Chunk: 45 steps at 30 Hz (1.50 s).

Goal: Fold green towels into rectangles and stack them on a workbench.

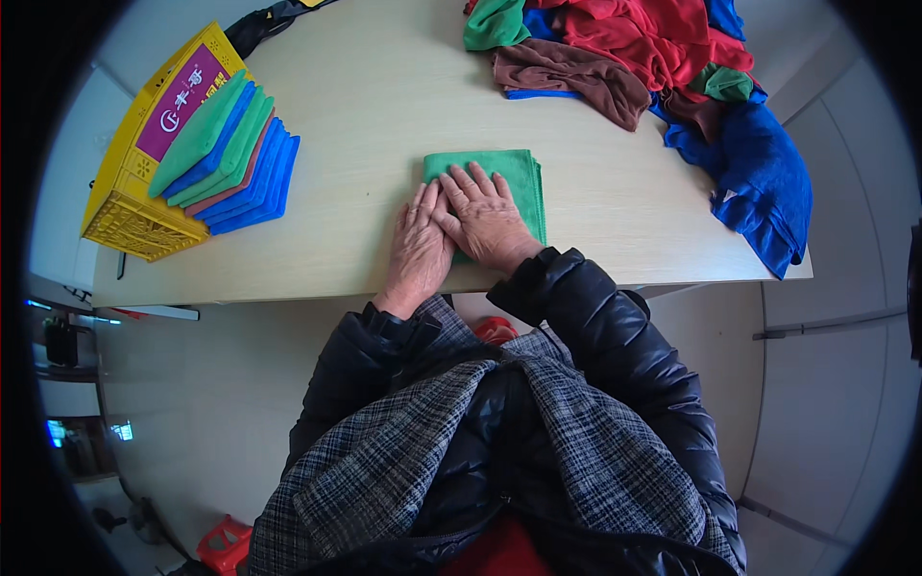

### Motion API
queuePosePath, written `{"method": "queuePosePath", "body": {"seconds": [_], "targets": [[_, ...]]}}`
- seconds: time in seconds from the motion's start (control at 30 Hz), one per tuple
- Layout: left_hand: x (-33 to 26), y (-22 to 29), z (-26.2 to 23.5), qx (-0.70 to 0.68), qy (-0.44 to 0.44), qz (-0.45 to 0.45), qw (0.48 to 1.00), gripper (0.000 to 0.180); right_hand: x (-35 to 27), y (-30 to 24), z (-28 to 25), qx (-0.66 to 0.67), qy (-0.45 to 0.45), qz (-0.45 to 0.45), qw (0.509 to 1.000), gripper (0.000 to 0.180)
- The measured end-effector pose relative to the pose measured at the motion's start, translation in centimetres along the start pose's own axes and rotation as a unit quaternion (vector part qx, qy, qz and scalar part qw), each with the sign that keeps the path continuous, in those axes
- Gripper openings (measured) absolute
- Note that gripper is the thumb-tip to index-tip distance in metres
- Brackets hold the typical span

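A green cloth, folded into a square, lies flat near the front edge of the table. My right hand rests on top of it with the fingers stretched out and slightly spread. Beside it my left hand lies along the cloth's left edge, fingers straight, its fingertips touching my right hand. Neither hand grips anything. Part of the cloth is hidden beneath both hands. On the left stands a stack of folded cloths in green, blue and brown, leaning against a yellow crate.
The yellow plastic crate stands at the table's left end. A loose heap of red cloths, mixed with green, brown and blue ones, covers the far right. One crumpled blue cloth hangs toward the right edge of the pale table.
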<state>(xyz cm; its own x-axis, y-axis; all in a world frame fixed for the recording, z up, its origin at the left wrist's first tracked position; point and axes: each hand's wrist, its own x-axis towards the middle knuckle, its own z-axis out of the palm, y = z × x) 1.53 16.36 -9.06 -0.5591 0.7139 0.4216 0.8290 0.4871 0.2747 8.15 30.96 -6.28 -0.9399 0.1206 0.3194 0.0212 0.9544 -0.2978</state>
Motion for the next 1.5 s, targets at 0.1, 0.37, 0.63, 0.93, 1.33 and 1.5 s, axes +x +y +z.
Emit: {"method": "queuePosePath", "body": {"seconds": [0.1,0.37,0.63,0.93,1.33,1.5], "targets": [[0.0,0.1,-0.6,0.020,-0.033,-0.009,0.999,0.055,0.1,0.2,0.7,-0.006,-0.025,0.000,1.000,0.065],[0.0,0.7,-1.9,0.041,-0.082,-0.018,0.996,0.058,-0.5,2.0,0.2,-0.048,0.008,0.067,0.997,0.066],[-0.1,0.6,-1.8,0.043,-0.066,-0.010,0.997,0.057,-1.4,3.7,-0.2,-0.068,0.033,0.133,0.988,0.068],[1.4,0.0,-3.3,0.022,-0.069,-0.002,0.997,0.055,-2.5,3.6,-2.0,-0.100,0.011,0.143,0.985,0.068],[4.1,-0.2,0.7,0.040,-0.083,0.006,0.996,0.058,-2.5,3.6,-0.9,-0.051,0.012,0.099,0.994,0.067],[4.1,-0.2,0.5,0.034,-0.089,-0.004,0.995,0.059,-2.6,3.7,-1.1,-0.047,0.014,0.103,0.993,0.066]]}}
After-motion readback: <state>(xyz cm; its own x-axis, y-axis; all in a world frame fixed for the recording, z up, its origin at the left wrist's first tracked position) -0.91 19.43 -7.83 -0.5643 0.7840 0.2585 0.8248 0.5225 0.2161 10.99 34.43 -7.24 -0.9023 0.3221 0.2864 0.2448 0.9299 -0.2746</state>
